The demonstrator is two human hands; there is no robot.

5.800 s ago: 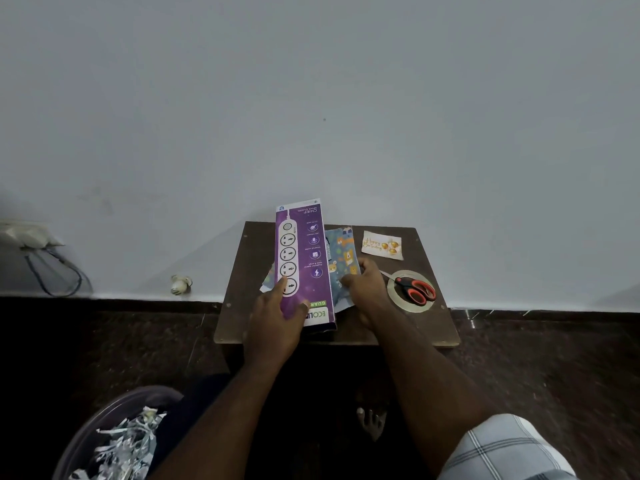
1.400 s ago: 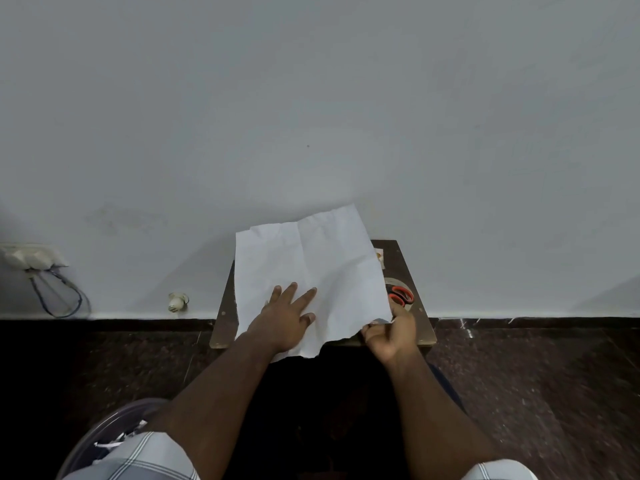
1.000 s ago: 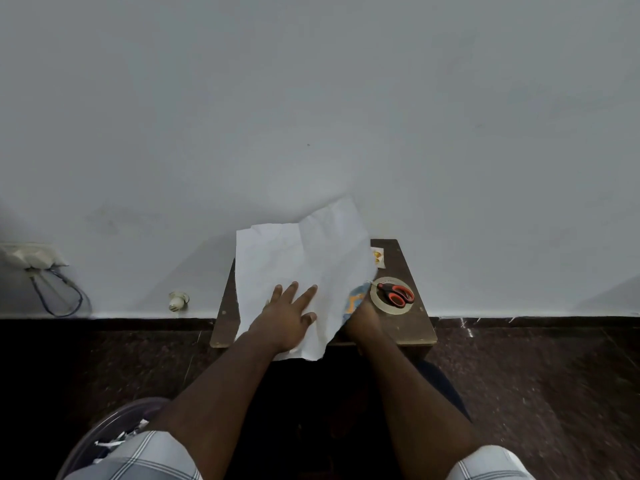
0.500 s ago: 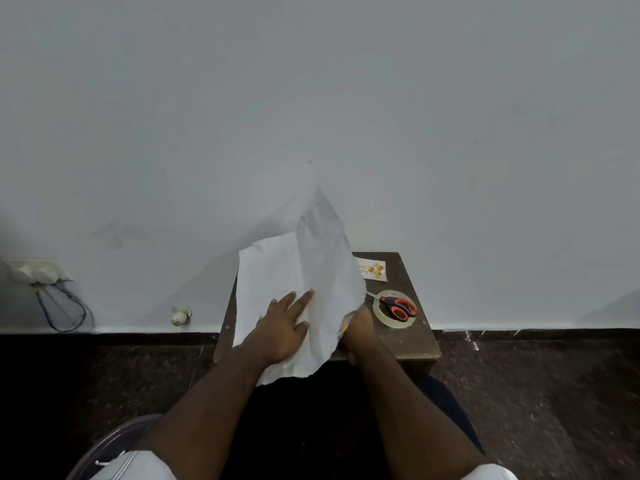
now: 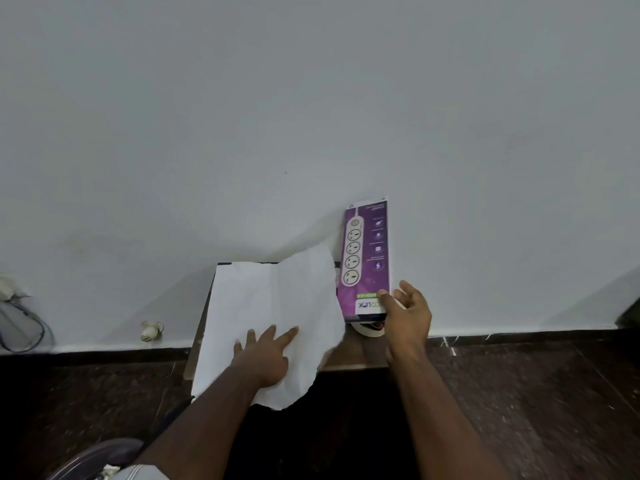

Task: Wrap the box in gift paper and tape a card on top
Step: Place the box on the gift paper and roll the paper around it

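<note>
The gift paper [image 5: 270,306] lies white side up over the left and middle of the small brown table [image 5: 353,355], with its near edge hanging past the table's front. My left hand [image 5: 266,358] presses flat on the paper near that edge, fingers spread. My right hand [image 5: 407,313] grips the near right corner of the long purple power-strip box [image 5: 367,258], thumb on its printed face. The box is held above the table's right side, its far end up against the wall. Part of a tape roll [image 5: 367,330] shows under the box. The card is hidden.
A white wall stands right behind the table. On the left are a wall socket with a cable [image 5: 14,306] and a small white fitting [image 5: 150,330] at the skirting. A bin [image 5: 93,459] sits at the lower left on the dark floor.
My right hand has left the paper's right edge and now holds the purple box up at the right. The raised paper flap has dropped flatter. My left hand stays pressed on the paper.
</note>
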